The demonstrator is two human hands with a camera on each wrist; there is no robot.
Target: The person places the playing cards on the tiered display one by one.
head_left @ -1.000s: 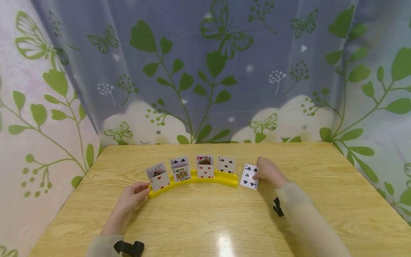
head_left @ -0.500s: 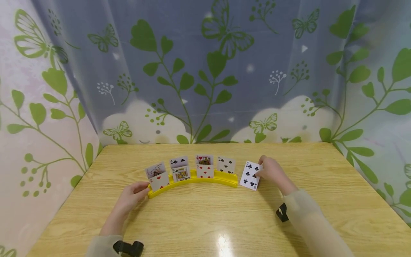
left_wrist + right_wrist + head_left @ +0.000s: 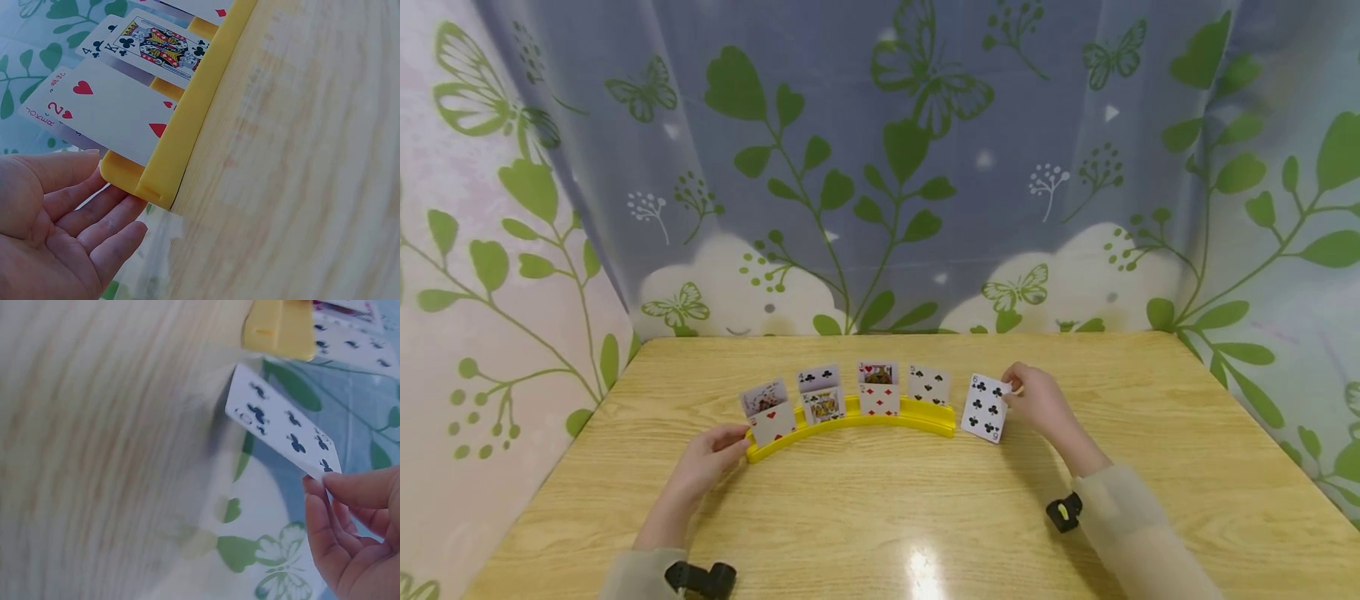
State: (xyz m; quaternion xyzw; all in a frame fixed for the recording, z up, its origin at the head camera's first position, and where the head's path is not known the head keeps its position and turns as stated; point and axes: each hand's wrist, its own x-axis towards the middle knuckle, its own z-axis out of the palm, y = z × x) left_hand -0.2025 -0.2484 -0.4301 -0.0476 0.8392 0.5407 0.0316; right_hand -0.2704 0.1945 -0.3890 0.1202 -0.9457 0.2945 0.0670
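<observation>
Between thumb and fingertips, my right hand (image 3: 1041, 404) pinches the right edge of a six of clubs playing card (image 3: 983, 408). The card is tilted, its face toward me, just off the right end of a curved yellow card holder (image 3: 853, 421). My left hand (image 3: 703, 458) grips the holder's left end, thumb at the back corner and fingertips at the end. Cards stand in the holder: a two of hearts (image 3: 119, 112) before a joker (image 3: 39, 115), a king of clubs (image 3: 159, 50) before a four of clubs (image 3: 817, 380), a diamonds card (image 3: 880, 401) before a jack (image 3: 877, 374), and a black five (image 3: 929, 385).
A light wooden table (image 3: 850, 517) carries everything. Behind its far edge hangs a blue-grey curtain (image 3: 820, 100) with green butterflies and leaves. Black wrist cameras sit on both forearms, the left one (image 3: 702, 579) close to the tabletop.
My right hand has shifted slightly right and its grip has moved from the card's face to its right edge. More of the six's face shows. The left hand and holder stay still.
</observation>
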